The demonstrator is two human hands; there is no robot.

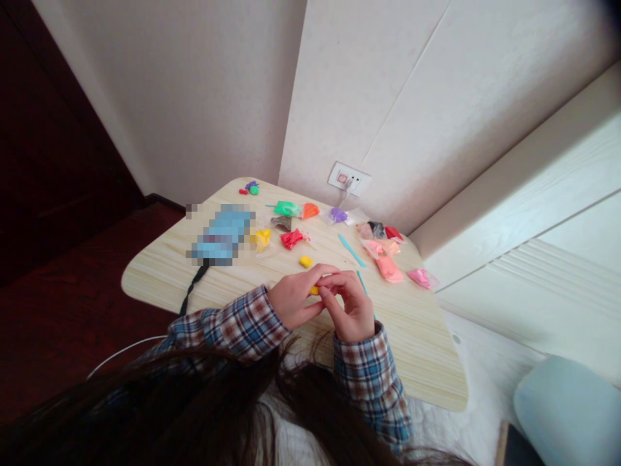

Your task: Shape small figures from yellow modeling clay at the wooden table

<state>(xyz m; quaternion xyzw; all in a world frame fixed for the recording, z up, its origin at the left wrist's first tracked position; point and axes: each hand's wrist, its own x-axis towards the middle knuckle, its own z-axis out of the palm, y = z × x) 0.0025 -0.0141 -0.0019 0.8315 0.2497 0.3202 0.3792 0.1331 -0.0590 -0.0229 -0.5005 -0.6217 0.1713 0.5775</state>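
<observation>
Yellow, soft-looking material shows as a small piece (314,290) pinched between the fingertips of both hands, the left hand (297,301) and right hand (350,309) meeting over the near half of the pale wooden desk (412,343). Just beyond them lies a yellow lump (305,261). Farther off, towards the far edge, are a yellow packet (262,240), a red packet (292,240), a green packet (286,208), an orange packet (309,210) and a purple packet (337,215). A coral packet (389,268) lies near the right edge, with a bright pink packet (420,278) at that edge. At the far left corner sit small purple, green and red pieces (253,189). A blue tool (351,250) lies beyond the right hand; a 2nd thin tool (359,279) is partly hidden by that hand. Pixelation hides the details of a blue object (224,234) near the left edge. Dark hair (213,395) and plaid sleeves (371,372) cover parts of the near edge. Fingers hide most of the held piece, so its shape cannot be told.
</observation>
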